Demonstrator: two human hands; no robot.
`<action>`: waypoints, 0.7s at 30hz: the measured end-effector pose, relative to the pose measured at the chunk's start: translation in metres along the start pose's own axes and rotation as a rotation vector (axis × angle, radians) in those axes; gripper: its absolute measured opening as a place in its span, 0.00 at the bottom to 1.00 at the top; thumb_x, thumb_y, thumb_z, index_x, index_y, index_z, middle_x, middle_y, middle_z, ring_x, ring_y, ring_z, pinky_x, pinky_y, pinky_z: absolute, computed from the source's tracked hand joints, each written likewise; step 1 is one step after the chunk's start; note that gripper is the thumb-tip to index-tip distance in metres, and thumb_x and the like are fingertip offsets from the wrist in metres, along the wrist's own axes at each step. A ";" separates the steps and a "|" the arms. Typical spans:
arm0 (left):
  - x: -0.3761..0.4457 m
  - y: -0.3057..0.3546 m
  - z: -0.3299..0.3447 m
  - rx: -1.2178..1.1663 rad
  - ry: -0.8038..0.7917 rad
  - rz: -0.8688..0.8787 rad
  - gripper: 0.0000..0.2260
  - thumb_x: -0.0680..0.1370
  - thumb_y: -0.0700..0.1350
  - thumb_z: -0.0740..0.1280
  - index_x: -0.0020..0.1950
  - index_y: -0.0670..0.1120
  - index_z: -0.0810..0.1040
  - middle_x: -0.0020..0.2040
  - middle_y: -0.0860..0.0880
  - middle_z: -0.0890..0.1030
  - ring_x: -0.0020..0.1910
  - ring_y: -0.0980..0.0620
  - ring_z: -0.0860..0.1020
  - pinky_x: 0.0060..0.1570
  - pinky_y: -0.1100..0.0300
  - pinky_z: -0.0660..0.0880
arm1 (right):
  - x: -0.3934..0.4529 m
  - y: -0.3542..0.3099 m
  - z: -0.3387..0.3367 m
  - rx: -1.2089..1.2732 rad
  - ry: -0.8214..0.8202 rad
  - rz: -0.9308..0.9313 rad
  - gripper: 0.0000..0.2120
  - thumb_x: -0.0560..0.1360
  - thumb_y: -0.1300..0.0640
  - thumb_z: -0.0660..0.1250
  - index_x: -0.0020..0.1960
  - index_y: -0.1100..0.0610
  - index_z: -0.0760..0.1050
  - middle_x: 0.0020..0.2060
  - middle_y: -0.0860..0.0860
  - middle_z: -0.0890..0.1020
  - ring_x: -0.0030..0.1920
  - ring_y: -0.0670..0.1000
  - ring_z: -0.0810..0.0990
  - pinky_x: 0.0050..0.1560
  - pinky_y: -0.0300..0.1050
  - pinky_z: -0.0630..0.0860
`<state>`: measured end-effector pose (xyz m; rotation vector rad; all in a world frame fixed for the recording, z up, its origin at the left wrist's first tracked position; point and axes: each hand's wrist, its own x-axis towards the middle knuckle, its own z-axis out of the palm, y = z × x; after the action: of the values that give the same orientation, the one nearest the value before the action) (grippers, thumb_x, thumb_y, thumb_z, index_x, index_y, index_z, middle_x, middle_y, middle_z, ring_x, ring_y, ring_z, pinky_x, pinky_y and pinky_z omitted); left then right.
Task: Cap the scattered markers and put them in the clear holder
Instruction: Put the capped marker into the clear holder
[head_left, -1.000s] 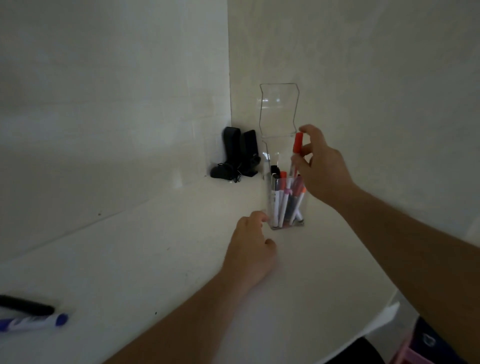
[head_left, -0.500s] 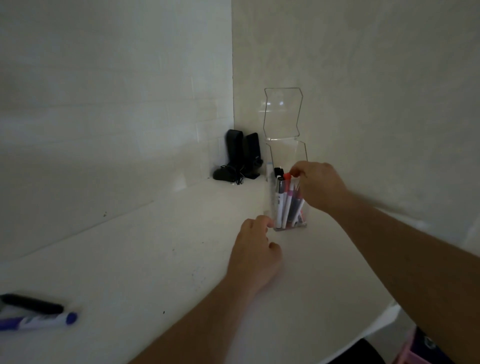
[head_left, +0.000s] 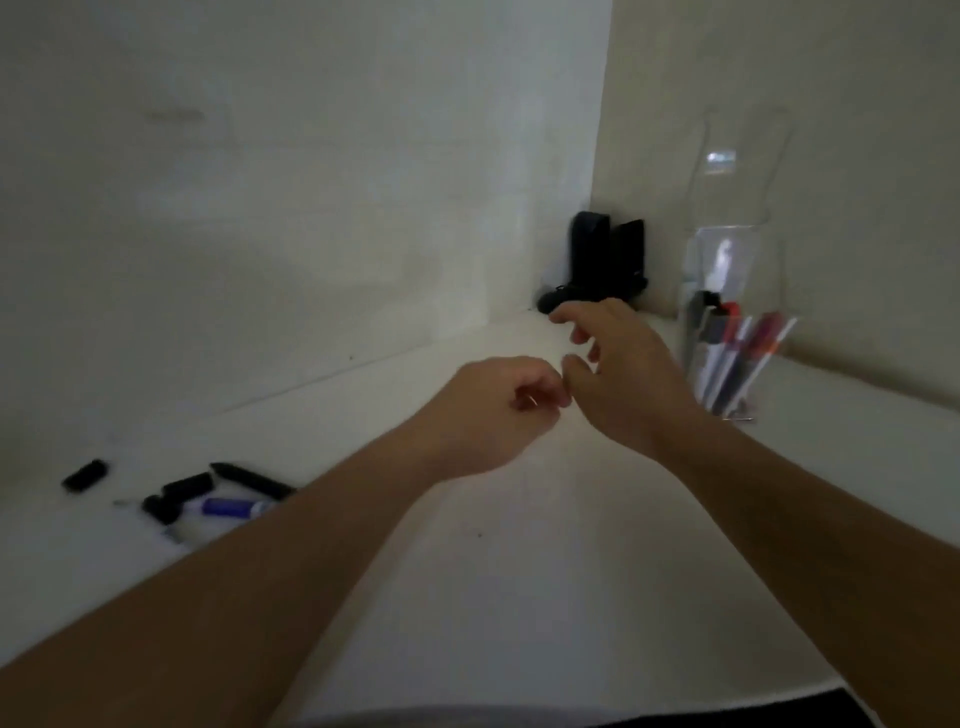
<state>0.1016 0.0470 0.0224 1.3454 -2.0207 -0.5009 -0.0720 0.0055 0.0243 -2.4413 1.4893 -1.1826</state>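
The clear holder (head_left: 727, 260) stands at the right by the wall, its lid up, with several capped markers (head_left: 727, 353) leaning inside. My right hand (head_left: 618, 374) hovers left of the holder, fingers spread and empty. My left hand (head_left: 493, 410) is loosely curled beside it, nothing visible in it. At the far left of the white table lie a black marker (head_left: 249, 478), a blue-capped marker (head_left: 228, 506), and loose black caps (head_left: 85, 474) (head_left: 187, 486).
Two black upright objects (head_left: 608, 265) with a cord stand in the wall corner behind my right hand. White walls close the table at the back and right. The table's front edge (head_left: 675, 701) curves at the lower right.
My right hand let go of the red-capped marker in the holder and drew back to the left, open. The view swung left, bringing the scattered markers and caps into sight.
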 end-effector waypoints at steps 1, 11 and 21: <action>-0.011 -0.013 -0.024 0.061 0.039 -0.009 0.05 0.77 0.46 0.71 0.50 0.56 0.84 0.41 0.60 0.82 0.39 0.63 0.79 0.41 0.72 0.72 | -0.001 -0.016 0.019 0.042 -0.037 -0.014 0.21 0.78 0.58 0.68 0.68 0.45 0.73 0.53 0.44 0.73 0.49 0.44 0.72 0.51 0.40 0.70; -0.116 -0.139 -0.192 0.247 0.250 -0.476 0.02 0.76 0.52 0.72 0.45 0.56 0.84 0.43 0.55 0.84 0.43 0.52 0.82 0.40 0.56 0.78 | 0.011 -0.163 0.143 0.314 -0.466 -0.007 0.16 0.78 0.49 0.67 0.66 0.45 0.76 0.54 0.43 0.79 0.52 0.46 0.78 0.57 0.42 0.76; -0.151 -0.169 -0.216 0.189 0.268 -0.573 0.04 0.74 0.52 0.76 0.42 0.53 0.86 0.37 0.54 0.82 0.33 0.53 0.79 0.35 0.59 0.76 | 0.028 -0.194 0.184 0.088 -0.700 -0.059 0.09 0.74 0.47 0.72 0.52 0.49 0.82 0.45 0.45 0.80 0.45 0.47 0.79 0.44 0.42 0.77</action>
<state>0.4047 0.1262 0.0249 2.0032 -1.4803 -0.3517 0.1938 0.0269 -0.0107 -2.4567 1.1233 -0.3044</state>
